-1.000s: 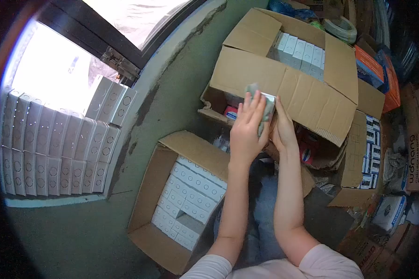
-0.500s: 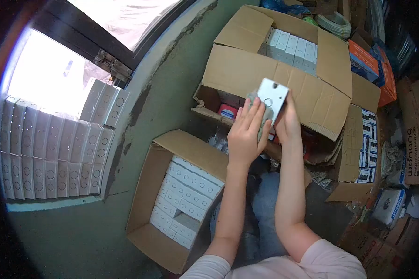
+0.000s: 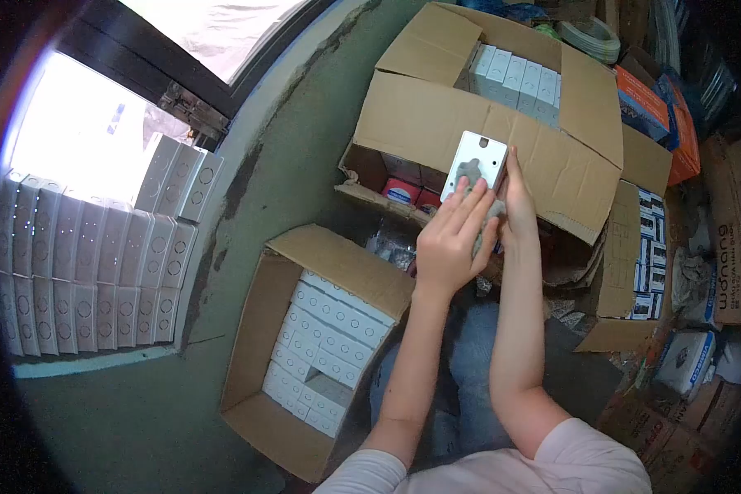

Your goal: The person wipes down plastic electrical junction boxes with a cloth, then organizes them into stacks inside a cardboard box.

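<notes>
A white electrical back box (image 3: pixel 492 154) is held up in front of me, its flat face with holes turned toward the camera. My right hand (image 3: pixel 518 207) grips it along the right side. Pressed onto that face is a grey cloth (image 3: pixel 468 170), under the fingers of my left hand (image 3: pixel 453 239), which are closed over it. Part of the cloth shows between the two hands. Below left stands an open carton (image 3: pixel 251 362) packed with rows of similar white boxes (image 3: pixel 325 350), one slot in the rows being a gap.
Stacked white boxes (image 3: pixel 90 272) fill the window ledge at left. A large open carton (image 3: pixel 543 177) ahead holds more boxes (image 3: pixel 514 78), on top of a carton with red packages (image 3: pixel 401 190). At right are a carton of small printed packs (image 3: pixel 649 255) and orange boxes (image 3: pixel 682 148).
The back box has turned so its face shows more squarely. My left hand and the cloth have slid across onto that face, slightly down and right.
</notes>
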Tool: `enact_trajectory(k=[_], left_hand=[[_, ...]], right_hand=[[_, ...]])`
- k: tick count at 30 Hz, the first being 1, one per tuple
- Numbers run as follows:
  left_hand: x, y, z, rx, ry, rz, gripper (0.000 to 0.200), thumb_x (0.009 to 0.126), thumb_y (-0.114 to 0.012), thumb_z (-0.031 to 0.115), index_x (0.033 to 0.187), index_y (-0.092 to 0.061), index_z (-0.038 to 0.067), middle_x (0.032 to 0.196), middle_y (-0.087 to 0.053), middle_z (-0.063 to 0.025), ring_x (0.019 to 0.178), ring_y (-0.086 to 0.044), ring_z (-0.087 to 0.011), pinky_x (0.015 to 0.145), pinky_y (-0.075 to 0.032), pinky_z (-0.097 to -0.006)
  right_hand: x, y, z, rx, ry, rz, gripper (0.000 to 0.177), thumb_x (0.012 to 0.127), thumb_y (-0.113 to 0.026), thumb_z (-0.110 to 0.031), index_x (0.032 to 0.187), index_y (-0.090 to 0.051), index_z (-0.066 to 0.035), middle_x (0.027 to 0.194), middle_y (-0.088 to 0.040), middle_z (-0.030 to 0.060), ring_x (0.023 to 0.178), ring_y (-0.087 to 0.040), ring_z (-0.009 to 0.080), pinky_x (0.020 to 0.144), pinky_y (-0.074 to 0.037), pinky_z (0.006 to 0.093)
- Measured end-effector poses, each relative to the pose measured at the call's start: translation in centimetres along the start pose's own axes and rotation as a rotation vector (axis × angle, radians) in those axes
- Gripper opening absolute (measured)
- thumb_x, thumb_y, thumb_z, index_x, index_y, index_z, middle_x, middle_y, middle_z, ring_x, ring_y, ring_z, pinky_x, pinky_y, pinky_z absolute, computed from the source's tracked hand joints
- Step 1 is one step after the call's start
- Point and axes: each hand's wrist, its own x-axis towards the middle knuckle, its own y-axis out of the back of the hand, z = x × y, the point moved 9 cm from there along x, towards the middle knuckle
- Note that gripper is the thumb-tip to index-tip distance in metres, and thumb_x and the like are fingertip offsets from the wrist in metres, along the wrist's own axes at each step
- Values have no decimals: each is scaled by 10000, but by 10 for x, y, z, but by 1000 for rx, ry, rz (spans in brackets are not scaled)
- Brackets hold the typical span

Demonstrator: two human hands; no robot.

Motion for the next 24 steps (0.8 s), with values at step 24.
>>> enact_trajectory(k=[24], left_hand=[[-1,-13,-23,259,169,-125,484,952,-482,230,1344,-448,-53,1446,-294,-334,1292,-379,-486,1027,-359,-537]], right_hand=[[-29,-52,0,-313,-33,-305,1015,872,-215,-777,1471,-209,43,1492,-304,182,1343,-355,235,1068,-322,347]])
